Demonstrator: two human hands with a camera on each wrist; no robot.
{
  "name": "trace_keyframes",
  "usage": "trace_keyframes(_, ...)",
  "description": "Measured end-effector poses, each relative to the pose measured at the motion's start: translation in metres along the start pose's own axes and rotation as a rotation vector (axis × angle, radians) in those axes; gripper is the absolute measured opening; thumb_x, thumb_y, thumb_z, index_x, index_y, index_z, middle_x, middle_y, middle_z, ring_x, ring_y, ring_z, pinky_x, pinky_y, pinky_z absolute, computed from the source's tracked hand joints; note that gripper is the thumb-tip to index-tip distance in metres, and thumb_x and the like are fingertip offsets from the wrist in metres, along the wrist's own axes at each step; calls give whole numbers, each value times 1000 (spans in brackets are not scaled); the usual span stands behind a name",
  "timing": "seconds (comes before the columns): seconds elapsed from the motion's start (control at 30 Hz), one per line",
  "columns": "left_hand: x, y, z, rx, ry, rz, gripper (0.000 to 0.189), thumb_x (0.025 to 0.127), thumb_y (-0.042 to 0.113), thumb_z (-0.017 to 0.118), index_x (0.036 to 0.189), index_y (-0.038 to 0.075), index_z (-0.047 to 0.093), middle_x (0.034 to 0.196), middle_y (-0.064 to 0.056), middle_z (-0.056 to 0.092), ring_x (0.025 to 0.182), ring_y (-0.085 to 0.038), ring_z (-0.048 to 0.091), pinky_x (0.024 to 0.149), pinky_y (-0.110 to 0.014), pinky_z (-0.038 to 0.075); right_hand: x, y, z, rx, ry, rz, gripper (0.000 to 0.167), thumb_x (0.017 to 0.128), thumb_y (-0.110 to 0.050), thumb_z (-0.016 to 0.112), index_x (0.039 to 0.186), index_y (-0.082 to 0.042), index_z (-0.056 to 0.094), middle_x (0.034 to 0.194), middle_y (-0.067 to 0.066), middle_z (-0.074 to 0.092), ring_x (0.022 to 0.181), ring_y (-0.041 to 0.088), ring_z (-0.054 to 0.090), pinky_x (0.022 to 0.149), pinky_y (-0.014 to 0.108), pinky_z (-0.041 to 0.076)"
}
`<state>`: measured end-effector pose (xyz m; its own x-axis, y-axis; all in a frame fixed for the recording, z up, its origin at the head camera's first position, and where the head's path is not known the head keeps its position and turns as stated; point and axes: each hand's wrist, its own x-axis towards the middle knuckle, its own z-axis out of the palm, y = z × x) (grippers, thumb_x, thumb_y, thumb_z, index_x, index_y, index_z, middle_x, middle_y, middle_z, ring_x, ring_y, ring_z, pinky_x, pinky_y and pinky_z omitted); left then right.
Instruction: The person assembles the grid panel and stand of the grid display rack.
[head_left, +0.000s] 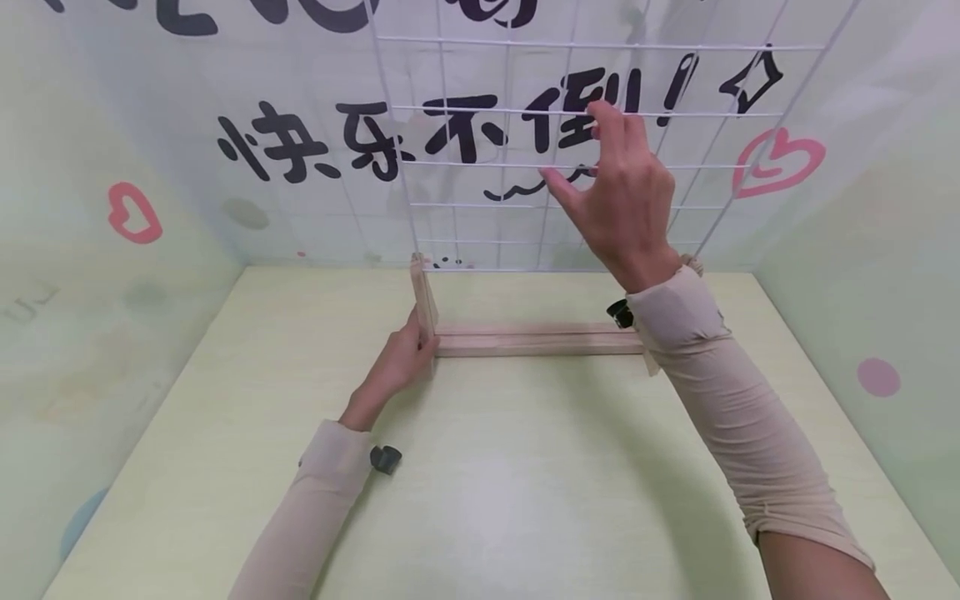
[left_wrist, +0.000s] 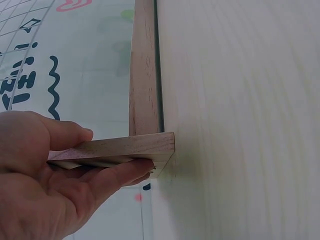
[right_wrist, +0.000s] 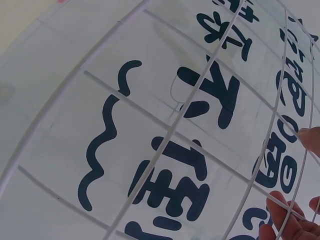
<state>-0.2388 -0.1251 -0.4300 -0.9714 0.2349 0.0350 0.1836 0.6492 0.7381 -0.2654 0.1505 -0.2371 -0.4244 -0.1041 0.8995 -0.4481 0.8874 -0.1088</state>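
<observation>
Wire grid point(head_left: 501, 109) stands roughly upright beyond the wooden crossbar point(head_left: 536, 344) on the tabletop point(head_left: 487, 467). Left grip point(head_left: 397, 358) pinches the end piece point(head_left: 423, 292); right grip point(head_left: 630, 183) spread wide at the wires. Assembly judged well advanced; lower-edge seating unconfirmed.

Table point(head_left: 510, 475), pale yellow, faint grain, fills lower half of head view; wooden stand point(head_left: 540, 345) on it, crossbar running left-right through mid-frame.
</observation>
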Motion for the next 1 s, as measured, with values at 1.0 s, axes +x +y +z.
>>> trace_keyframes(1.0,0,0,2,-15,1,-23,71,103,14,48,159,6,6,145,-34,43,100,-34,64,67,-35,53,-23,4,10,20,-32,45,64,81,-36,82,128,-1,56,101,19,65,72,31,69,49,40,45)
